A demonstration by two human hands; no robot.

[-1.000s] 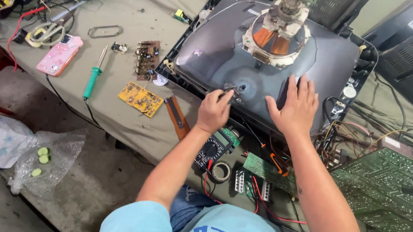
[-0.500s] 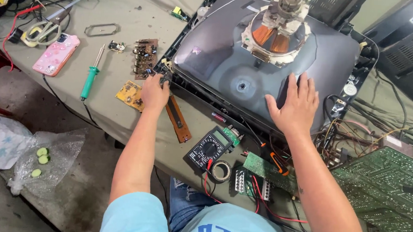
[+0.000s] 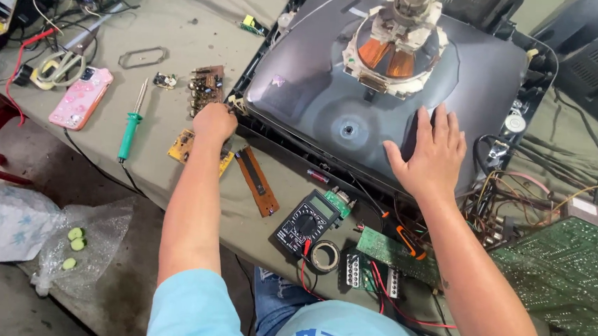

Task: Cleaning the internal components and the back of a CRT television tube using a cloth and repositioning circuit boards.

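A grey picture tube (image 3: pixel 304 85) lies face down in its black frame (image 3: pixel 293 150) on a cloth-covered table, with a copper-wound yoke (image 3: pixel 396 46) on its neck. My left hand (image 3: pixel 213 122) is curled at the frame's near left corner, above a yellow circuit board (image 3: pixel 179 147). Its fingers are closed, and whether they grip anything is hidden. My right hand (image 3: pixel 428 152) lies flat on the tube's glass with fingers spread, holding nothing.
Left of the frame lie a small brown circuit board (image 3: pixel 207 83), a green-handled tool (image 3: pixel 129 133) and a pink phone (image 3: pixel 80 97). Near the table's front edge are a brown strip board (image 3: pixel 257 179), a multimeter (image 3: pixel 307 222) and a tape roll (image 3: pixel 325 256). A large green circuit board (image 3: pixel 569 274) sits at right among wires.
My left hand left the middle of the tube and moved left to the frame's near corner. My right hand has stayed flat on the glass.
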